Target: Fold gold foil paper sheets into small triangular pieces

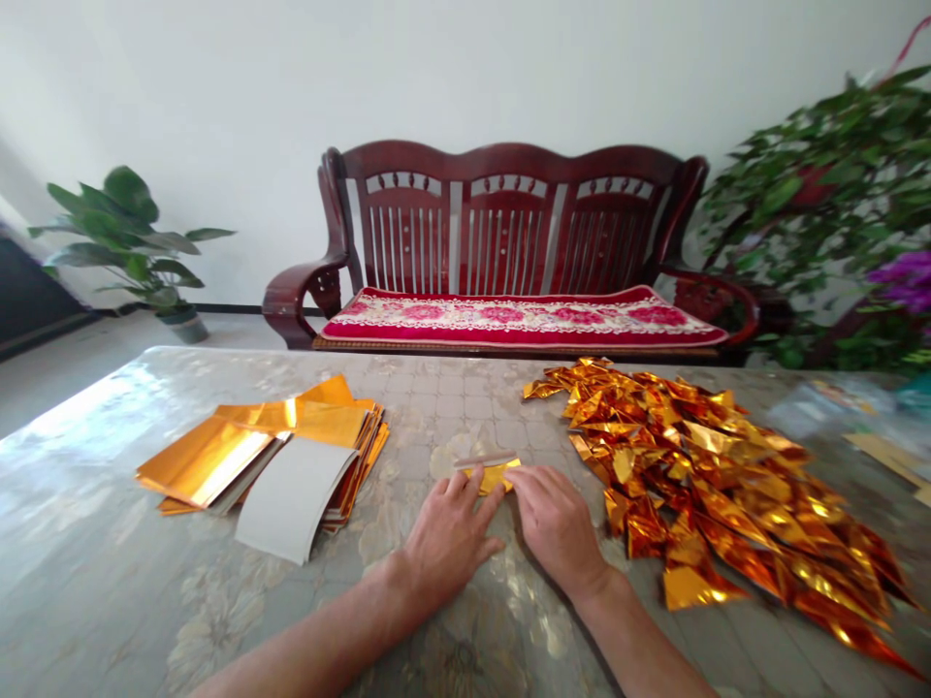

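Paper [496, 476] — gold-faced, shiny, small, pale far edge

A glossy, slat-backed, dark-red wooden bench [509, 160], spread with a red floral seat cover [501, 315], stands before a plain white wall [247, 97]. On the pale floor [233, 330] to the left sits a broad-leaved green potted plant [131, 199]; dense green foliage [873, 155] crowds the right.

No lettering, label or number is readable.
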Demonstrator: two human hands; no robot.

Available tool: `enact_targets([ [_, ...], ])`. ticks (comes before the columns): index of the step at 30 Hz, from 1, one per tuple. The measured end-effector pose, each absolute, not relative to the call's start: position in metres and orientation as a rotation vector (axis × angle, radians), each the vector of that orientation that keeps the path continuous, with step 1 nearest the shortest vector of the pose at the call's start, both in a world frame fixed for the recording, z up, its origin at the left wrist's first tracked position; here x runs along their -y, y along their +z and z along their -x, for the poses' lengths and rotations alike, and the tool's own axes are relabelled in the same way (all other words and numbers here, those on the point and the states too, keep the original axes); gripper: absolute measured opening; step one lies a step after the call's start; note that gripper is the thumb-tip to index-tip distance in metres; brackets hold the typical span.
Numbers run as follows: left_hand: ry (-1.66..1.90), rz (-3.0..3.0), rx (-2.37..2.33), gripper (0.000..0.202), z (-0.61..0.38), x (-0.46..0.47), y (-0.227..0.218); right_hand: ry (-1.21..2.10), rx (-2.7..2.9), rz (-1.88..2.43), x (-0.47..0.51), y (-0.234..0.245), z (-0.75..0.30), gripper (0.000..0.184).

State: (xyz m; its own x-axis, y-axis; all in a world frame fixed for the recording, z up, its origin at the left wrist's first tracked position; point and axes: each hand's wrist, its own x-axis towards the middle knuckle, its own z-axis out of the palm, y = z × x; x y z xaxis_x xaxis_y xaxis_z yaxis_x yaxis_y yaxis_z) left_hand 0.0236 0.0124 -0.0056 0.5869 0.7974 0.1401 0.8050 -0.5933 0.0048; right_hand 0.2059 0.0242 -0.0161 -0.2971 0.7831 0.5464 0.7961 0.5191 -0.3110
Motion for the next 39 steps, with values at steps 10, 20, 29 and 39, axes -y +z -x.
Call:
enact_targets([
  [10, -0.142, 2.785, 1.139, 0.038, -0.021, -0.010, -0.006, 0.062, 2.374, 1.423, -0.001, -0.016, -0.182, 0.049],
  [20, -0.191, 2.762, 1.416, 0.070, 0.000, 0.001, -0.015, -0.053, 2.523, 1.507, 0.002, -0.033, -0.196, 0.065],
  [29, -0.233, 2.824, 1.476, 0.071, 0.011, 0.002, -0.011, 0.061, 2.531, 1.707, -0.007, -0.025, -0.208, 0.066],
  [39, -0.253, 2.825, 1.596, 0.061, 0.010, 0.010, -0.007, -0.055, 2.467, 1.709, -0.020, -0.023, -0.213, 0.058],
])
